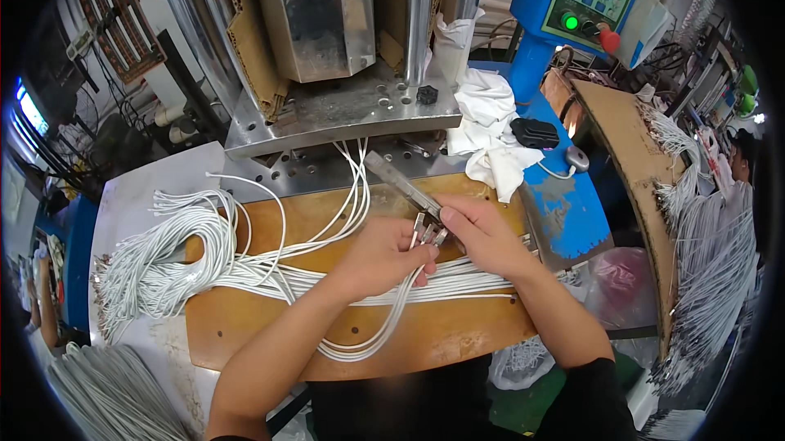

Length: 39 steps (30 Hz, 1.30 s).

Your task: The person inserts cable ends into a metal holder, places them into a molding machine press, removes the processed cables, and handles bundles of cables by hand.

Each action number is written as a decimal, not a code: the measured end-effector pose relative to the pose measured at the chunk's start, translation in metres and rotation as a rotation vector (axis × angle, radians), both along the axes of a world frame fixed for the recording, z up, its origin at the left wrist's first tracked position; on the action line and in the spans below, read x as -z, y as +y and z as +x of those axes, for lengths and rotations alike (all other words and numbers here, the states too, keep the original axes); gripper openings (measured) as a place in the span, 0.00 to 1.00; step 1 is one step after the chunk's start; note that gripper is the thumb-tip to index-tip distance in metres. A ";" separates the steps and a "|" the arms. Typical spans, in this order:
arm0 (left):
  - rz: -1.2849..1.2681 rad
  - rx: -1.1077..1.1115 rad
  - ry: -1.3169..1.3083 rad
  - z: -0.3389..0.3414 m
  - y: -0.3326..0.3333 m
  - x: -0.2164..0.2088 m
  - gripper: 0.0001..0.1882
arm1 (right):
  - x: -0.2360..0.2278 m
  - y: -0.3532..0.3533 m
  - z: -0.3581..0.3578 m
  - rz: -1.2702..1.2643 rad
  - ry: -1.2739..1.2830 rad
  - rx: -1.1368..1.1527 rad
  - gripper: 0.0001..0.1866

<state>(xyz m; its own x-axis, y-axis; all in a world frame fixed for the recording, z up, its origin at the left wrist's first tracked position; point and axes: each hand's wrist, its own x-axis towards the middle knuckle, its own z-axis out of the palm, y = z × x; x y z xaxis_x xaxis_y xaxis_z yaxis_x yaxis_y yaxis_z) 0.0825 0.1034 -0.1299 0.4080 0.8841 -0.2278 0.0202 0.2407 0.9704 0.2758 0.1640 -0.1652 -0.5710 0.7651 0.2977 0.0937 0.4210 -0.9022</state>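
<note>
Wooden board [245, 326]: white cables [270, 273] bundled across it; left hand [380, 257] above its centre, fingers pinched on cable connector ends [427, 232]; right hand [482, 236] alongside, fingers closed on metal fixture bar [401, 183] at board's far edge.

The right hand [482, 236] hides the cable ends [427, 232] it grips; the connector type is too small to tell.
</note>
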 end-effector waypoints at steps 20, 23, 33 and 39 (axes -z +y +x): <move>-0.056 -0.182 -0.092 -0.014 -0.008 -0.004 0.13 | -0.030 -0.013 0.005 -0.254 -0.094 0.028 0.14; -0.002 -0.218 -0.054 -0.015 -0.009 -0.003 0.09 | -0.030 -0.015 0.001 -0.286 -0.060 0.045 0.14; -0.029 -0.302 -0.086 -0.005 -0.010 -0.010 0.09 | -0.035 -0.017 0.000 -0.135 -0.153 0.016 0.14; 0.054 -0.420 -0.072 -0.013 -0.011 -0.003 0.13 | -0.036 -0.015 0.002 -0.297 -0.037 0.063 0.14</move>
<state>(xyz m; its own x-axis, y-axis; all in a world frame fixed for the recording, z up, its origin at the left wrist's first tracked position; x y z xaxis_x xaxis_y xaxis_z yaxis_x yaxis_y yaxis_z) 0.0696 0.0923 -0.1270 0.0234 0.9868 -0.1602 -0.1371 0.1619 0.9772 0.2781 0.1487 -0.1291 -0.5256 0.8500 0.0355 0.1463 0.1315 -0.9805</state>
